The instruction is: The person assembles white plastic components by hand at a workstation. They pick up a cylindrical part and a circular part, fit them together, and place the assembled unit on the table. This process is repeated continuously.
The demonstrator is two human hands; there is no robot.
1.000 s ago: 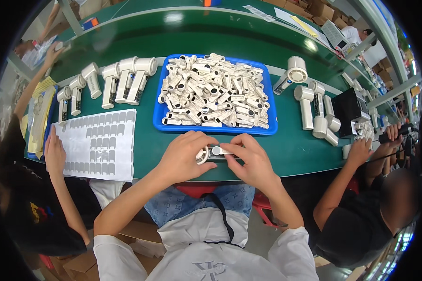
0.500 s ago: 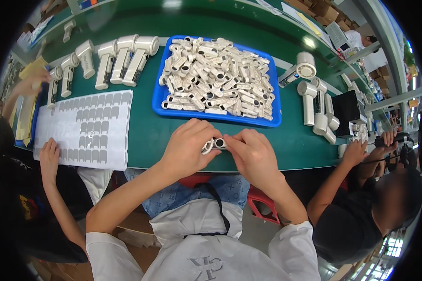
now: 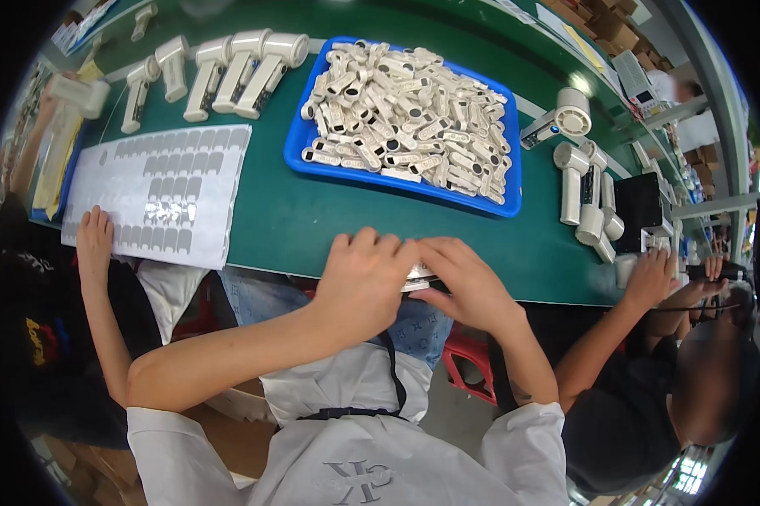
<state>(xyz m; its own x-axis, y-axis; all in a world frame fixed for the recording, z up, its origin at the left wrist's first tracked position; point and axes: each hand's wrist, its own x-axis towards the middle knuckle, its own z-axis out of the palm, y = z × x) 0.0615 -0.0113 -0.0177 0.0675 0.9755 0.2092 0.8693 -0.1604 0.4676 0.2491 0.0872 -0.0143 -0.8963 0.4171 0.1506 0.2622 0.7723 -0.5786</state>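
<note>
At the near edge of the green bench (image 3: 300, 228), my two hands meet around a small white plastic part (image 3: 415, 285). My left hand (image 3: 365, 277) is closed on its left side, knuckles up, hiding most of it. From the right, my right hand (image 3: 466, 282) grips the same part, with the thumb beneath and the fingers over the top. Only a pale edge and a bit of silvery surface show between the fingers. Beyond them a blue tray (image 3: 397, 179) holds a heap of similar white elongated parts (image 3: 414, 118), some with dark round spots.
White handheld fans (image 3: 203, 80) stand in a row at the back left, above a white sheet of grey stickers (image 3: 215, 211). More fans (image 3: 572, 181) lie at the right beside a black box (image 3: 637, 211). Co-workers' hands (image 3: 93, 236) are at both sides.
My hands have shifted slightly right and lower, and now cover the part whose round dark spot showed before. The bench view has tilted. At the left, a co-worker's hand has lifted a fan.
</note>
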